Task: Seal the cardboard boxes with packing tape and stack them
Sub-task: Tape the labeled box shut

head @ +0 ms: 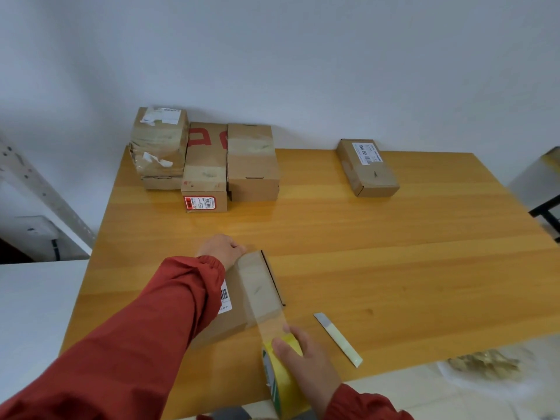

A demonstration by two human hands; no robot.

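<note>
While the right hand [303, 356] grips the tape roll [283, 380] at the counter's [424, 268] near edge, a clingy clear strip [257, 292] stretches taut over the box [235, 322], probably light and stiff, lying just beyond. Farther on, the outstretched left hand [222, 248] curls over the box's far end, likely the best place to steady it. Other boxes [253, 162] stand at the back.

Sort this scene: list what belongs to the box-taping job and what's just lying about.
Job: near box, tape roll gripped by right hand, left hand holding the box's far end, boxes by the wall, lone box, cutter blade (probably for the tape).

Lying about: pale heap on the floor, black frame at right edge.
</note>
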